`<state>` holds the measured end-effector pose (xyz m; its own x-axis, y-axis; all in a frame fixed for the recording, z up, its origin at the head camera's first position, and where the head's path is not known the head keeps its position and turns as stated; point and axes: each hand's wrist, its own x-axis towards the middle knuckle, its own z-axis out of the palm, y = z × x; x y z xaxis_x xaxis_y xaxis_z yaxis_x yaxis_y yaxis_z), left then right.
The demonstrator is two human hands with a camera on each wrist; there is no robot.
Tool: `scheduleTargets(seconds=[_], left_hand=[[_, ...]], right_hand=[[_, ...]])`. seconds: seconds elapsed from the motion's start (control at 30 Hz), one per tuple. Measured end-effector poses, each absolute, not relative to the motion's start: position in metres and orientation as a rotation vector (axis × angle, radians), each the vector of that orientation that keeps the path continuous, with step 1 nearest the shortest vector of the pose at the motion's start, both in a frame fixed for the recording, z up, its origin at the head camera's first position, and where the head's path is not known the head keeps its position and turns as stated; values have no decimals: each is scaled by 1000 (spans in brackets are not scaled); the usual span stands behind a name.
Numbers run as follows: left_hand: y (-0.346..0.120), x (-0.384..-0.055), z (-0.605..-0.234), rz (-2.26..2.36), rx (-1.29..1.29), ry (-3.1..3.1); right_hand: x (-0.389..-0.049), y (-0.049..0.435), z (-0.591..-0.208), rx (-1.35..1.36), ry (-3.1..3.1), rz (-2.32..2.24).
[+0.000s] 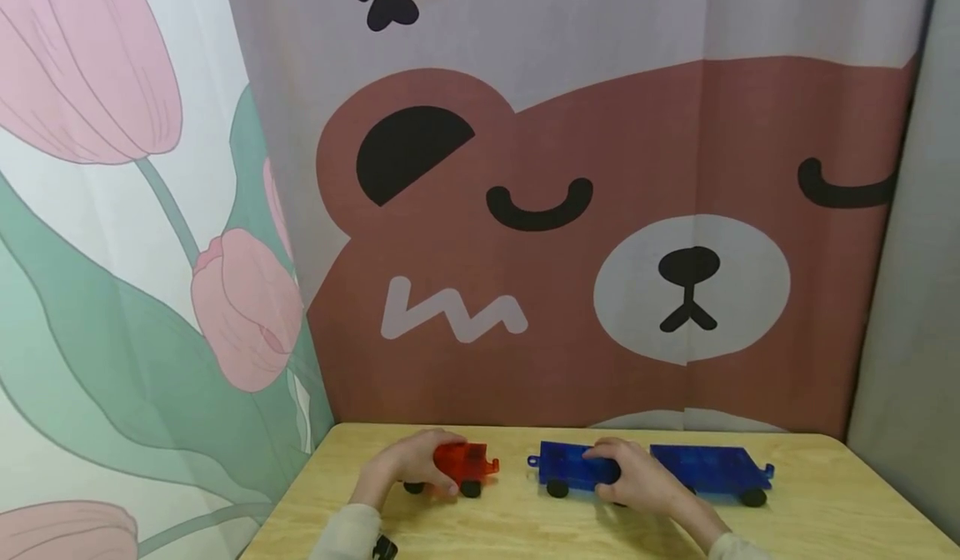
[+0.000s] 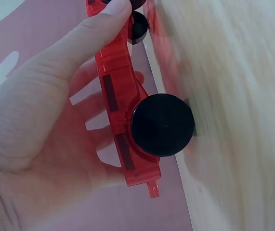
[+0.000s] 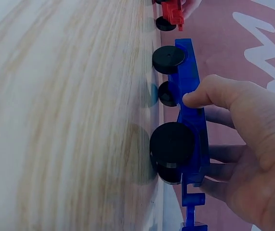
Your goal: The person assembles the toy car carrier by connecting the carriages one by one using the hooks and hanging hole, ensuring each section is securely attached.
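Observation:
My left hand (image 1: 411, 460) grips a see-through red toy train car (image 1: 467, 462) with black wheels, thumb on the near side and fingers on the far side. A small hook sticks out of the car's right end. My right hand (image 1: 643, 478) holds a see-through blue toy train car (image 1: 564, 465) between thumb and fingers, its looped end facing the red car across a gap. Behind the right hand stands a second blue car (image 1: 723, 470), partly covered. In the right wrist view, a blue coupling (image 3: 190, 211) stretches between the two blue cars. All wheels seem to rest on the table.
The cars stand in a row on a light wooden table (image 1: 480, 535). Along its far edge hangs a curtain (image 1: 750, 143) printed with a brown bear. A tulip-patterned curtain (image 1: 112, 360) covers the left side, and a grey surface (image 1: 911, 293) borders the right.

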<state>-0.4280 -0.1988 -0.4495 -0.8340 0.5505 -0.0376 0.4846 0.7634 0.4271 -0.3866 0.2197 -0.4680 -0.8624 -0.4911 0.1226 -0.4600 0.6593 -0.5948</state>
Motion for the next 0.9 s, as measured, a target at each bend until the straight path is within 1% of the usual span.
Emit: scheduleTargets(seconds=[0.27, 0.73, 0.9], left_hand=[[-192, -425, -449, 562, 846, 2817], [-181, -419, -450, 469, 828, 2863], [-168, -418, -450, 426, 856, 2871]], right_hand=[[-384, 219, -466, -817, 2831, -986], [-375, 207, -448, -887, 2840, -1018], [-368, 211, -446, -908, 2857, -1014]])
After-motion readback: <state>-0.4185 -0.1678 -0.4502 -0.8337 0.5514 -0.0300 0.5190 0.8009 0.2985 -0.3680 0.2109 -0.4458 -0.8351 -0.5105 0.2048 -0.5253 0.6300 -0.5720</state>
